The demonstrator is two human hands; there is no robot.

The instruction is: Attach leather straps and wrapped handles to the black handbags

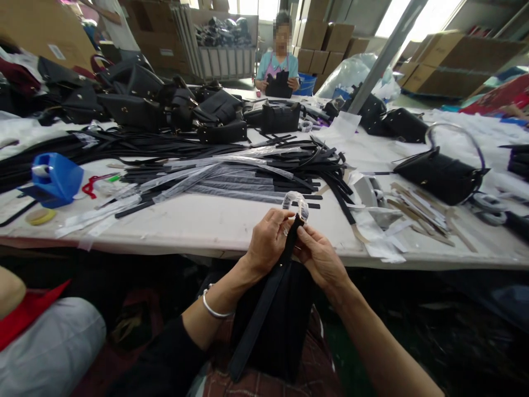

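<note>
On table: bags behind, loose straps before | dispenser left, handbag right | held strap between left hand and right hand

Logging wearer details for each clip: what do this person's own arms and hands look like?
Left hand and right hand are gloveless. The left wrist wears a silvery bangle; a black sleeve covers that arm higher up. No sleeve shows on the right forearm.

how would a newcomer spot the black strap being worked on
Start at the long white table and look to its near edge, where the left hand and right hand meet. Between them is the black strap, slanting down over the lap. Unlike the strips piled on the table, it is held up by hand.
</note>
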